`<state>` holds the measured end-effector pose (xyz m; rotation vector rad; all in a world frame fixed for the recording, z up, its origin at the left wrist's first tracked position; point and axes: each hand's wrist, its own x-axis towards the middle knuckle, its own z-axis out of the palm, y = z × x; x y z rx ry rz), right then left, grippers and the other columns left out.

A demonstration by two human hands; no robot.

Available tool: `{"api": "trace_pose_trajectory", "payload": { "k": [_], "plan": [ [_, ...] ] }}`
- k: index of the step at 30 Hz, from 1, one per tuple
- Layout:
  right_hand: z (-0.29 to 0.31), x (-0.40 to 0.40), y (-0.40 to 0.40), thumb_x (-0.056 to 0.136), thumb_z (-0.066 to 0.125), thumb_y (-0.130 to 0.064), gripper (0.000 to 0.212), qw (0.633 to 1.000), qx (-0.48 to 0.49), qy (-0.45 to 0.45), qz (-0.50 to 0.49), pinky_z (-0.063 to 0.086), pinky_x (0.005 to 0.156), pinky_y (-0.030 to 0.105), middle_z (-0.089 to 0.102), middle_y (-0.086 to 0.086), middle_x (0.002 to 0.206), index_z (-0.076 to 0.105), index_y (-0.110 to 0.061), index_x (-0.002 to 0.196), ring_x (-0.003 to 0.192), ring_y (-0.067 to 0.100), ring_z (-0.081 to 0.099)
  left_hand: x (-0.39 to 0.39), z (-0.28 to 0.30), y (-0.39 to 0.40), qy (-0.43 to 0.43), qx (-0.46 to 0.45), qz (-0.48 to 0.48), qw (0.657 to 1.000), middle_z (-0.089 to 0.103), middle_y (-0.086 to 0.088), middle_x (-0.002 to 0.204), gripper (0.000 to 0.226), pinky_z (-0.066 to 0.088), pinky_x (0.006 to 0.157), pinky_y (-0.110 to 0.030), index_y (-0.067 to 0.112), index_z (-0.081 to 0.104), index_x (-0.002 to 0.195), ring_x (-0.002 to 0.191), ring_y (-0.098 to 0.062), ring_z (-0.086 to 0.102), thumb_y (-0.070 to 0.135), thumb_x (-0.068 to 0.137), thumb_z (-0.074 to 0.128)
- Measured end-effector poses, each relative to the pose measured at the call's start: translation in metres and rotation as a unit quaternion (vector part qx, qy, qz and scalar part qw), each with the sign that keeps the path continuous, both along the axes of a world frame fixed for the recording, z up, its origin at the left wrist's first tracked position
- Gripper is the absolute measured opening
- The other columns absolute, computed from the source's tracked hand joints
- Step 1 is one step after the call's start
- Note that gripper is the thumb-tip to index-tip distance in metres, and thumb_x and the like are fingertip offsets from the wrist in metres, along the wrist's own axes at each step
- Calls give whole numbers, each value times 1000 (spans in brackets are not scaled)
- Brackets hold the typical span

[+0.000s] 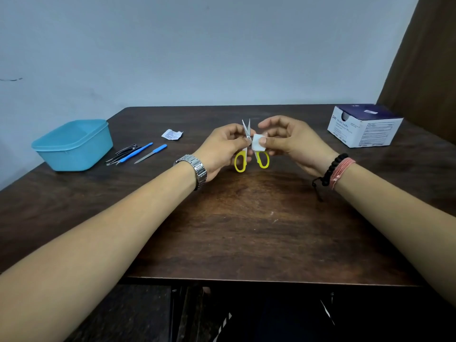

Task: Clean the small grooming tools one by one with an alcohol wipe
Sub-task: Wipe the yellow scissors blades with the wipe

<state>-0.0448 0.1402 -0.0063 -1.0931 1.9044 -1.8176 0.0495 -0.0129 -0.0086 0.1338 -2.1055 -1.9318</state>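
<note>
Small scissors point(240, 162) with yellow loop handles stand upright above the table's middle, blades slightly parted and pointing away from me. My left hand point(222, 149) grips them near the pivot. My right hand point(288, 141) pinches a folded white alcohol wipe point(258, 142) against the right side of the scissors just below the pivot. Left of the hands lie a nail clipper point(127, 148), dark tweezers point(116, 159), a blue-handled tool point(137, 152) and a blue-handled nail file point(151, 153) in a loose row on the dark wooden table point(246, 230).
A light blue plastic tub point(74, 144) sits at the far left. A torn white wipe wrapper point(172, 134) lies behind the tools. A white and navy box of alcohol swabs point(365, 125) stands at the far right. A brown curtain point(427, 58) hangs past it.
</note>
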Motion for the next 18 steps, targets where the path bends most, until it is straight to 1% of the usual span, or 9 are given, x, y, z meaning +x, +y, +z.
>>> {"api": "trace_pose_trajectory", "payload": {
  "k": [2, 4, 7, 9, 11, 13, 16, 18],
  "plan": [
    [0, 1, -1, 86, 68, 4, 24, 998, 20, 50, -31, 48, 52, 16, 60, 2, 76, 56, -16, 91, 53, 2, 56, 0, 0, 1, 4, 10, -14, 1000, 65, -8, 90, 11, 57, 64, -25, 9, 60, 101, 70, -13, 65, 1, 95, 53],
    [-2, -1, -2, 84, 71, 2, 24, 994, 32, 89, -60, 46, 50, 17, 60, 1, 73, 54, -16, 85, 48, 2, 53, 1, 0, 1, 8, 18, -20, 1000, 66, -9, 93, 12, 56, 64, -25, 7, 59, 104, 72, -15, 67, 1, 95, 54],
    [-4, -6, 0, 83, 76, -12, 14, 978, 70, 167, -99, 47, 57, 23, 65, -11, 63, 63, -17, 79, 52, 3, 52, 1, -1, 1, 15, 23, -20, 999, 66, -11, 94, 14, 56, 64, -27, 6, 60, 105, 74, -17, 68, -1, 94, 55],
    [-5, -7, 0, 83, 76, -21, 6, 970, 97, 197, -105, 49, 63, 26, 68, -13, 64, 71, -19, 80, 58, 3, 55, 1, 0, 1, 19, 27, -16, 999, 65, -11, 94, 14, 56, 62, -26, 7, 60, 104, 74, -18, 68, -1, 93, 56],
    [-5, -6, 0, 83, 77, -28, 6, 967, 110, 208, -95, 50, 66, 25, 70, -14, 66, 75, -23, 81, 60, -1, 56, 1, 0, -1, 26, 23, -13, 999, 63, -10, 95, 14, 56, 64, -28, 10, 62, 102, 76, -19, 67, 1, 91, 59],
    [-6, -4, -1, 83, 77, -31, 10, 966, 116, 217, -84, 51, 69, 24, 69, -16, 66, 77, -22, 84, 62, -5, 57, 1, 0, -2, 31, 13, -10, 999, 60, -8, 96, 15, 56, 66, -29, 13, 63, 101, 77, -20, 66, 2, 90, 62],
    [-5, -3, -1, 85, 75, -29, 7, 970, 112, 205, -66, 45, 67, 19, 67, -20, 62, 76, -23, 82, 60, -9, 56, 2, 0, -2, 33, -6, -18, 999, 56, -1, 87, 16, 55, 66, -29, 15, 65, 101, 78, -19, 63, 4, 90, 62],
    [-5, -2, -1, 85, 74, -27, 6, 973, 110, 196, -53, 45, 67, 19, 67, -19, 61, 74, -25, 80, 61, -8, 55, 2, -1, -1, 36, -8, -23, 999, 55, 1, 84, 16, 53, 65, -29, 14, 66, 102, 79, -19, 62, 3, 90, 62]
  ]
}}
